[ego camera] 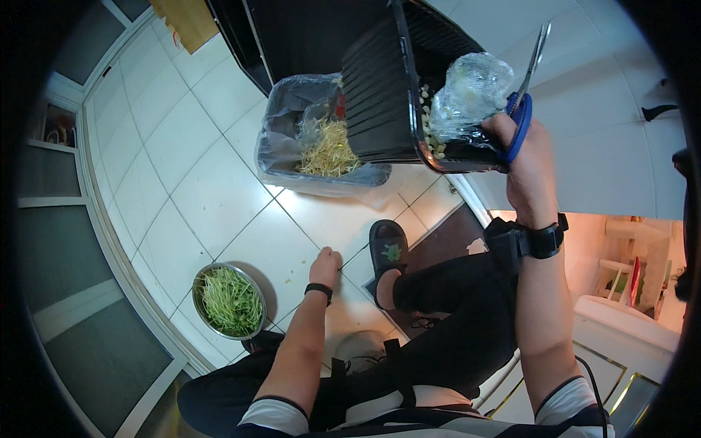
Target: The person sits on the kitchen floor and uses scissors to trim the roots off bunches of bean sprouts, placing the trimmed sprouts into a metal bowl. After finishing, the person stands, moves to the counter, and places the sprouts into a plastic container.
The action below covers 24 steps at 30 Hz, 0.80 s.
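My right hand (pixel 526 159) grips the near corner of a black ribbed plastic tray (pixel 383 98), along with blue-handled scissors (pixel 522 126) whose blades point up and away. Crumpled clear plastic wrap (pixel 472 93) and small pale pieces, perhaps beans, lie inside the tilted tray. Below and left of it stands a bin with a grey plastic liner (pixel 279 131), holding a heap of pale root trimmings (pixel 331 150). My left hand (pixel 326 267) is low over the floor tiles, fingers curled, with nothing visible in it. A metal bowl (pixel 263 306) of green sprouts (pixel 230 301) stands left of it.
Glass-panelled sliding doors (pixel 60 241) run along the left. Behind the bin is a large black object (pixel 323 38). A white cabinet surface (pixel 602 137) borders the right side. My slippered foot (pixel 390 249) rests beside a dark mat (pixel 449 241). Brown cardboard (pixel 191 22) lies at the far left.
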### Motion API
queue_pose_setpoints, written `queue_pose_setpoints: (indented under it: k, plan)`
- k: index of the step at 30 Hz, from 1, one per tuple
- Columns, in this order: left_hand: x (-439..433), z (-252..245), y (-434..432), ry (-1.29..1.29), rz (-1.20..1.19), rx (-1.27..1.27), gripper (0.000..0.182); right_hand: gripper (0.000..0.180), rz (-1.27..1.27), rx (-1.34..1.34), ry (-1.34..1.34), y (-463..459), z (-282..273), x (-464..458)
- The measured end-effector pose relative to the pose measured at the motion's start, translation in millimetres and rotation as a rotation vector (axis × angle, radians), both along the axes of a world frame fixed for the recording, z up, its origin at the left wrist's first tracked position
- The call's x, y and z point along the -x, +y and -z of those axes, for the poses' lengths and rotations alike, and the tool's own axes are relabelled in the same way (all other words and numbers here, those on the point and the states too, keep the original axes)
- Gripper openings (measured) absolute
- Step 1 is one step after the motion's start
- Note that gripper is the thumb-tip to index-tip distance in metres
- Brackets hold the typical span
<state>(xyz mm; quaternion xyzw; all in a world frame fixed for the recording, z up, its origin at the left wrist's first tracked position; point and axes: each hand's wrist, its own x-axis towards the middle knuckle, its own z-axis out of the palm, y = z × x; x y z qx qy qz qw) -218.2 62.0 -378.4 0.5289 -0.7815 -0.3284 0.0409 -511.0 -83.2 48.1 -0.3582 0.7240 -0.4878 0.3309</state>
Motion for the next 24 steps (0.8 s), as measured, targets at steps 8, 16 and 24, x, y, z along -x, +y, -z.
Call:
queue_pose_setpoints:
  k: [8,16,24]
  plan:
    - [17,-117,-47,0.700,-0.659,-0.055,0.004,0.018,-0.014,0.072,0.013,1,0,0]
    - [23,-232,-136,1.025,-0.656,0.086,0.037,0.024,-0.064,0.074,-0.008,-12,3,-14]
    - [-173,-116,-3,0.256,-2.268,-0.372,0.045,0.022,-0.142,0.032,0.053,-18,22,-34]
